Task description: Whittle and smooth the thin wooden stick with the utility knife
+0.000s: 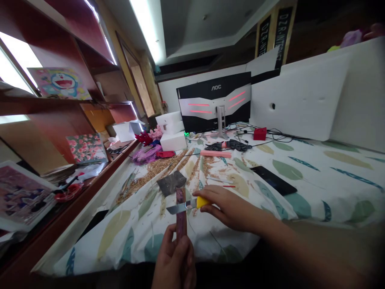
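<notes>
My left hand [177, 257], at the bottom middle, is wrapped round the lower end of a purple-brown handle [181, 224]. At its upper end sits a dark grey, flat, flared head [171, 183], so the whole looks like a hatchet held upright. From the right, my right hand [224, 204] grips a utility knife by its yellow handle [203, 201]. The knife's wide metal blade [177, 208] lies across the front of the hatchet handle, pointing left; whether it touches the wood I cannot tell. Brown shavings [156, 170] are strewn over the leaf-patterned cloth [120, 228] beyond.
A black tablet-like slab [273, 180] lies at right. Farther back are a pink bar [215, 154], black plastic [237, 145], a red box [260, 133], cables and an AOC monitor [215, 104]. White foam blocks [173, 140] stand left of it. Shelves [99, 168] run along the left.
</notes>
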The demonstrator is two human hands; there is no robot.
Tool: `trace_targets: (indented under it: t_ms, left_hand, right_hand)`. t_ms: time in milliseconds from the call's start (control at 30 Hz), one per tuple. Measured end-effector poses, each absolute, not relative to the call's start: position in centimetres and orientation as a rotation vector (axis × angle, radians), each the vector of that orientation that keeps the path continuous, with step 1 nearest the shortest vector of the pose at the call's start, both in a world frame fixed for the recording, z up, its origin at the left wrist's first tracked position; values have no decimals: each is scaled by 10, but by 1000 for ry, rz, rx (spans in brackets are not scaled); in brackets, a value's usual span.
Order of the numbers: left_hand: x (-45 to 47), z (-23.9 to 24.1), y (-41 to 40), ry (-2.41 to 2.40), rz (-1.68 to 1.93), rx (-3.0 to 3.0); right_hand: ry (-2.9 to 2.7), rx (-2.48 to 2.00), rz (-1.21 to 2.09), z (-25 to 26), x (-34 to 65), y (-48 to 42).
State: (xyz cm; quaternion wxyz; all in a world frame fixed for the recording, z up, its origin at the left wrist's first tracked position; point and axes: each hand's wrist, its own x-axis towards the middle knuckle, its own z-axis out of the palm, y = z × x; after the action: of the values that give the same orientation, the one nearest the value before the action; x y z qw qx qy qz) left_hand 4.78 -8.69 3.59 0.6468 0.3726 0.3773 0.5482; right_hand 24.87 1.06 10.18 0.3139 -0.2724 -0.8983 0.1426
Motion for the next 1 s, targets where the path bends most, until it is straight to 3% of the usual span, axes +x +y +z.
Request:
trace_targets:
  t_ms: [433, 633, 733, 1000]
  left_hand:
    - [53, 30, -90, 822, 1241, 702]
    - [52, 17, -98, 561, 1143, 682]
    - [49, 18, -95, 498, 1115, 648]
    - [41, 28, -88, 427, 1046, 624]
  right_hand:
    - [-2335, -665, 78, 88, 257, 40]
    - [-1713, -1153, 54, 85, 324, 98]
    - [-1573, -1187, 131, 94, 341, 97]
    - [-2323, -705, 361, 112, 256, 6]
